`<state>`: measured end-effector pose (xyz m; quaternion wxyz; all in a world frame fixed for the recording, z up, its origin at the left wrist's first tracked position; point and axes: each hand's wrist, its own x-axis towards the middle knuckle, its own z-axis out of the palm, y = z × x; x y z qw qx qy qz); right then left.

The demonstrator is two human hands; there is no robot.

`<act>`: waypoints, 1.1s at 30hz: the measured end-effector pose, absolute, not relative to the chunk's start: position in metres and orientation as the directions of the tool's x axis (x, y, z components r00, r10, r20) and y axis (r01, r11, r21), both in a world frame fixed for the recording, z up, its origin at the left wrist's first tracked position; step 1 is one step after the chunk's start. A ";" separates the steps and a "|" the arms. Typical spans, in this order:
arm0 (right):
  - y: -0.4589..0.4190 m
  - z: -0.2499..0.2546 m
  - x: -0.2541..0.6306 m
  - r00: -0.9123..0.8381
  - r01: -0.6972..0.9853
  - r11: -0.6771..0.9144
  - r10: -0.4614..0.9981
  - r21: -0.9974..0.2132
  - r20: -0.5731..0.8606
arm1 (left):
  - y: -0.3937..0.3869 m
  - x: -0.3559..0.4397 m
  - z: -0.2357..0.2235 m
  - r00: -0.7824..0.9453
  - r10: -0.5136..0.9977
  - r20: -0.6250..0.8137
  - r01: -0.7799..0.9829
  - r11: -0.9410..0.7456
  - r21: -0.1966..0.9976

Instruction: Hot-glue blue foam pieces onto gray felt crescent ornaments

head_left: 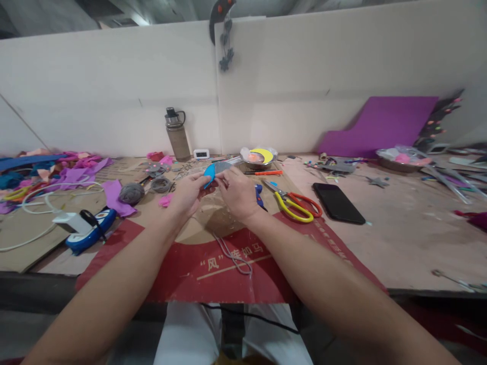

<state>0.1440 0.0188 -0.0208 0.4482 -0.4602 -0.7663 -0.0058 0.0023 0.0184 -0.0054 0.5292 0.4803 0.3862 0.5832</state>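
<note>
A small leaf-shaped blue felt piece [209, 176] is pinched in the fingers of my left hand [192, 190]. Close against its right side, my right hand [238, 191] has thumb and fingertips pressed together; what lies between them is hidden. A grey felt-like piece [223, 166] shows behind those fingers, and I cannot tell whether it is joined to the blue one. Below my hands, a loop of grey yarn [238, 262] lies on the red and brown paper sheet [182, 263]. Right of my right hand lie scissors [294, 205] with one yellow and one red handle.
A blue power strip [91, 235] with a white charger and cables sits left, near grey yarn balls [131, 193] and purple scraps. Behind stand a bottle [177, 139], a small clock [201, 154] and a bowl [258, 165] with a yellow crescent. A phone [338, 204] lies right.
</note>
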 end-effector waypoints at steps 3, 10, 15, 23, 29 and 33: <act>0.019 -0.021 0.144 -0.178 0.689 0.591 0.698 -0.419 0.693 | 0.019 0.001 -0.005 -0.009 0.987 0.160 -0.221 -0.158 0.962; 0.009 -0.021 0.140 -0.255 0.627 0.673 0.654 -0.394 0.712 | 0.024 -0.004 -0.004 -0.132 0.972 0.192 -0.220 -0.217 0.951; -0.003 -0.020 0.132 -0.361 0.617 0.685 0.684 -0.387 0.634 | 0.028 -0.011 -0.002 -0.213 0.950 0.229 -0.153 -0.264 0.952; -0.005 -0.003 0.139 -0.362 0.595 0.684 0.697 -0.423 0.618 | 0.030 -0.024 0.003 -0.278 0.916 0.290 0.013 -0.298 0.955; 0.029 0.003 0.165 0.128 0.419 0.455 0.827 -0.786 0.547 | 0.025 -0.016 0.004 -0.137 0.954 0.267 -0.017 -0.272 0.962; 0.039 -0.007 0.163 -0.076 0.190 0.366 0.931 -0.911 0.358 | 0.023 -0.015 0.003 -0.001 0.981 0.193 -0.063 -0.193 0.979</act>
